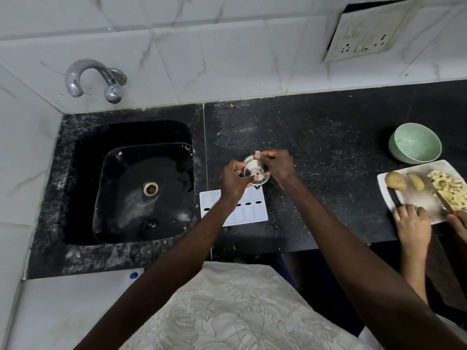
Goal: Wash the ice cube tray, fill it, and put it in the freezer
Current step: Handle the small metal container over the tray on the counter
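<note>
Head view — steel vessel tilted over the ice cube tray.
Left hand and right hand pinch its rim, fingers curled — seemingly steadying a pour.

A black sink sits in a speckled black counter. Behind the sink, a chrome tap juts from white marbled wall tiles. A socket plate hangs well right of the sink.

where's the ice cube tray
Head view, centre: the white plastic ice cube tray lies on the black stone counter, just right of the sink, under the left hand.
</note>
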